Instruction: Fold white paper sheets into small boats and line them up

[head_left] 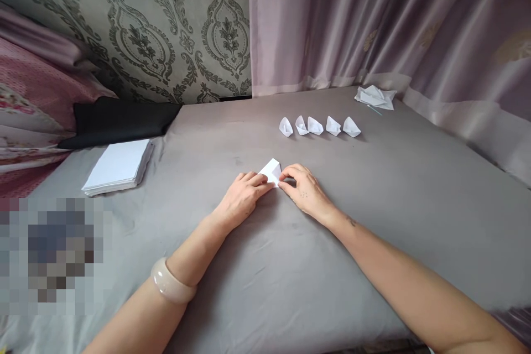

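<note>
A small folded piece of white paper (271, 168) lies on the grey cloth between my hands, one corner pointing away from me. My left hand (244, 193) rests over its left side, fingers pressed together on the paper. At the right edge, my right hand (302, 188) pinches the paper between thumb and index finger. The fingertips hide part of the lower folds. Beyond my hands stands a row of several small folded paper boats (315, 126).
A stack of white paper (118, 163) lies at the left, near a black cloth (120, 121). Folded white papers (375, 97) and a thin light-blue stick (374, 110) lie at the far right, by the purple curtain (332, 22). A pixelated patch covers the lower left.
</note>
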A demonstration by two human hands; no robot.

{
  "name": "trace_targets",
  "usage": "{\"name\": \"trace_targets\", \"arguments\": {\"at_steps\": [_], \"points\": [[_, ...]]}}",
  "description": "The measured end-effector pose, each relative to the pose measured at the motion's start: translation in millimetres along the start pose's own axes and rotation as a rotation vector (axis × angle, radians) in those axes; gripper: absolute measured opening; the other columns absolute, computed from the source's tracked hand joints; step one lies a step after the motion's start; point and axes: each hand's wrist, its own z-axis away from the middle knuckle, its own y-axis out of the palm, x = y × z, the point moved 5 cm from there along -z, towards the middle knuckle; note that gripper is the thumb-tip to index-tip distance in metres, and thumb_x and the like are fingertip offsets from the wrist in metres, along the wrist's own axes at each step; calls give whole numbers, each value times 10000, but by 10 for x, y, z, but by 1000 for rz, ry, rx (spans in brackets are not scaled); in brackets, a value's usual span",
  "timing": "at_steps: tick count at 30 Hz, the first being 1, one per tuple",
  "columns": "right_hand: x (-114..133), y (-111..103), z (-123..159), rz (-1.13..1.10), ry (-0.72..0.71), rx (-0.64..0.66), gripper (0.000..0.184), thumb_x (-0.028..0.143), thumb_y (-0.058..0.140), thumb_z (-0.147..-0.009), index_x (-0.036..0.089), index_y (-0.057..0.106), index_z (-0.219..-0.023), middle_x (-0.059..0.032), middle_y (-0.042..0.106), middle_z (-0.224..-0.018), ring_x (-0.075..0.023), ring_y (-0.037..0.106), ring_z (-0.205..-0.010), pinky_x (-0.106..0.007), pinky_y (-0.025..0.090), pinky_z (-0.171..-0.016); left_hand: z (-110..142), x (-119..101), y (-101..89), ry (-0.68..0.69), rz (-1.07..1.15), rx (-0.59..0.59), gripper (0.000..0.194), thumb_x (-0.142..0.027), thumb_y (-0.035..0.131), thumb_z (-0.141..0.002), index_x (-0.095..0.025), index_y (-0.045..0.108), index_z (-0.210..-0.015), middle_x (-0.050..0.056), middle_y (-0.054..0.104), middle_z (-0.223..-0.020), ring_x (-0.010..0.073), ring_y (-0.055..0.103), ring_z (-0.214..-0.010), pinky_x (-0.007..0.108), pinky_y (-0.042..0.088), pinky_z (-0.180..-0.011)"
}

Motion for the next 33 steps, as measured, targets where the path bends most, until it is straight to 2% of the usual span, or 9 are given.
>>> {"name": "trace_targets", "arguments": {"at_steps": [4,6,10,13,17,21,26,29,33], "points": [[164,-3,161,243,-110,27,300,112,426,-923,229,629,-1110,-61,639,-1067,-196,554,-958,-310,463,-786,-5,-38,-21,-45,-6,34,486,-61,312,-889,-229,607,-1237,88,646,-1012,211,550,-912,329,414,-772],[242,2,246,368,-159,76,376,73,369,-921,222,615,-1164,-83,620,-1140,-207,554,-988,-320,475,-777,-19,-48,-56,-78,32,32,490,-63,341,-851,-242,647,-1190,85,660,-991,217,557,-883,323,431,-750],[354,-15,351,467,-206,154,326,166,411,-937,186,592,-1208,-120,576,-1254,-236,552,-1077,-366,481,-865,-124,71,-172,-303,226,20,370,-136,435,-778,-253,741,-951,51,694,-936,206,598,-825,279,444,-676],[403,-21,384,486,-199,149,356,264,386,-966,137,578,-1238,-153,535,-1340,-262,511,-1194,-413,423,-990,-257,195,-213,-513,362,75,316,-229,479,-776,-202,728,-968,40,697,-806,183,596,-705,263,419,-629],[417,16,415,489,-192,130,439,323,323,-987,85,569,-1263,-188,516,-1372,-278,453,-1285,-432,381,-1044,-421,260,-179,-589,409,103,271,-347,494,-792,-178,704,-768,21,612,-636,154,521,-603,250,343,-541],[406,38,427,497,-201,120,452,325,324,-986,73,556,-1281,-195,499,-1390,-280,435,-1303,-438,381,-1045,-444,335,-25,-716,640,99,264,-423,620,-703,-167,670,-742,-13,557,-595,119,469,-554,226,317,-501],[410,25,419,488,-191,115,435,327,342,-979,96,560,-1275,-186,506,-1384,-272,440,-1298,-435,385,-1044,-434,369,81,-782,876,60,289,-422,692,-624,-155,642,-725,-24,549,-588,99,467,-532,211,319,-480],[414,23,418,493,-183,121,435,326,347,-977,96,556,-1282,-181,505,-1384,-270,446,-1288,-428,381,-1049,-420,382,68,-800,838,28,265,-407,670,-649,-154,646,-726,-19,550,-591,102,470,-534,212,324,-475],[408,24,419,499,-180,120,441,328,355,-974,94,550,-1293,-179,503,-1388,-276,438,-1293,-432,375,-1057,-418,381,66,-736,785,10,234,-371,654,-685,-154,638,-772,-7,580,-633,110,500,-560,213,347,-485]]}}
